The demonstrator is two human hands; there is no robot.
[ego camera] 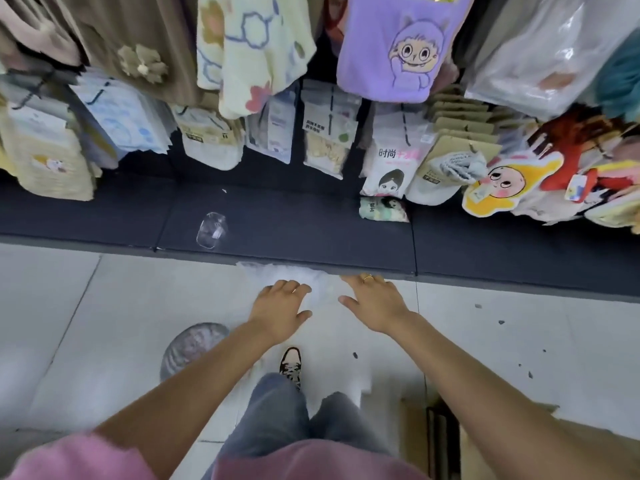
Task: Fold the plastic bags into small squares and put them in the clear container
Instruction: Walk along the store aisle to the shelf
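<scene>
At the shelf edge, both hands (329,303) press the plastic bag (298,273).

The person wears a pink short-sleeved top (86,455) and loose grey-blue jeans (277,420). A black-and-white laced sneaker (291,365) shows below one leg. Each hand carries a ring: a thin band on the left hand (280,306), a gold one on the right hand (375,301).

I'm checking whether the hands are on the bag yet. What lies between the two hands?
In the head view, the plastic bag lies between the left hand and the right hand.
</scene>
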